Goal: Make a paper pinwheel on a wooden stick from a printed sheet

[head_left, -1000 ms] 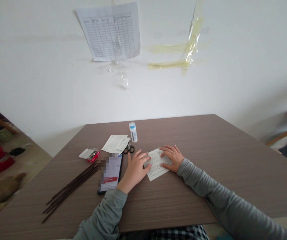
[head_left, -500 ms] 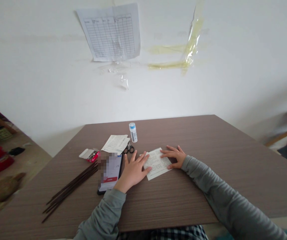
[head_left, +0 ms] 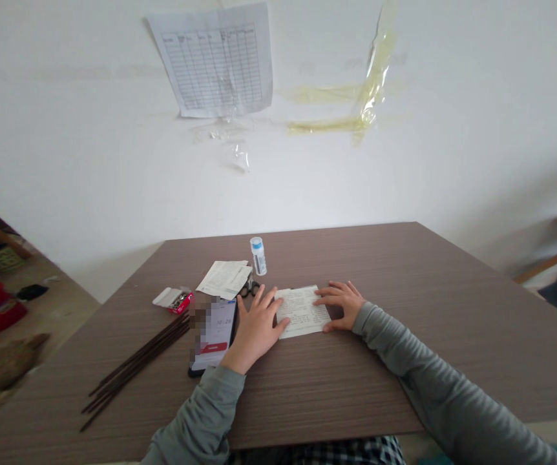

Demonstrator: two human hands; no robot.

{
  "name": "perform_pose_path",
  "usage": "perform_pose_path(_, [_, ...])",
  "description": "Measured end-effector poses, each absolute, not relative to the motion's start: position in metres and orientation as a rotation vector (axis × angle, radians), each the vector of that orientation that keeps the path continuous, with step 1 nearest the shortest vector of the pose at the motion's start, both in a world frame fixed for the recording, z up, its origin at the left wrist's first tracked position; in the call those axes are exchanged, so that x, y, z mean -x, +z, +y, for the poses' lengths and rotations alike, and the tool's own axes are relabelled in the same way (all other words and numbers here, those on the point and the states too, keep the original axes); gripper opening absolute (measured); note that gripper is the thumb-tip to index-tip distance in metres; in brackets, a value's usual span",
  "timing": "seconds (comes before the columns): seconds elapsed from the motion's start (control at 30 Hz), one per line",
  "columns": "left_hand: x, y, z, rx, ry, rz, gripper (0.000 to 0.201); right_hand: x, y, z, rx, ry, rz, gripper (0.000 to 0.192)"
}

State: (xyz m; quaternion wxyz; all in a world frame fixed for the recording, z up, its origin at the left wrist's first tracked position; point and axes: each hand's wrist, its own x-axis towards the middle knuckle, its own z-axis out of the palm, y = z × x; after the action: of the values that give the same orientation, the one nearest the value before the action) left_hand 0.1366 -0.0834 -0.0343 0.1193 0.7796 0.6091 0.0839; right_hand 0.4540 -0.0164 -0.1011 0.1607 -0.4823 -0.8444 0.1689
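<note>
**Head view: both palms flat on a printed sheet**

Head camera shows my left hand (head_left: 255, 326) spread flat, fingers extended, its fingertips pressing the left edge of a small printed paper sheet (head_left: 302, 311) that lies on the brown table (head_left: 404, 361) straight in front of me. My right hand (head_left: 342, 303) rests likewise on the sheet's right edge, fingers stretched out and gripping nothing. I judge the two flat palms serve to pin the sheet square and smooth against the tabletop.

Just left of my left hand lies a phone (head_left: 214, 334), screen up, placed where I can glance at it (its display is partly blurred; digits at the top are too small to read with confidence). Beyond it are a small pair of scissors (head_left: 249, 288), a folded paper stack (head_left: 225, 278), an upright glue bottle (head_left: 258, 256) with a blue cap, and a red box of staples (head_left: 176, 299). Dark thin sticks (head_left: 136, 365) lie bundled at far left. Print on the sheet is illegible. A ruled chart (head_left: 216, 61) is taped to the wall.
</note>
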Motion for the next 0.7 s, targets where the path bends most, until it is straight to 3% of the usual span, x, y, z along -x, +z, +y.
perform_pose_path(0.33, [-0.141, -0.045, -0.080, -2.287, 0.275, 1.583, 0.059, -0.430, -0.099, -0.028, 1.417, 0.307, -2.405, 0.086])
perform_pose_path(0.4, [-0.140, -0.046, -0.079, -2.308, 0.259, 1.580, 0.060, -0.429, -0.100, -0.029, 1.391, 0.260, -2.409, 0.078])
perform_pose_path(0.57, [-0.139, -0.044, -0.079, -2.333, 0.200, 1.584, 0.065, -0.433, -0.101, -0.026, 1.341, 0.277, -2.423, 0.033])
perform_pose_path(0.7, [-0.140, -0.042, -0.081, -2.320, 0.182, 1.620, 0.065, -0.442, -0.107, -0.019, 1.278, 0.341, -2.410, 0.038])
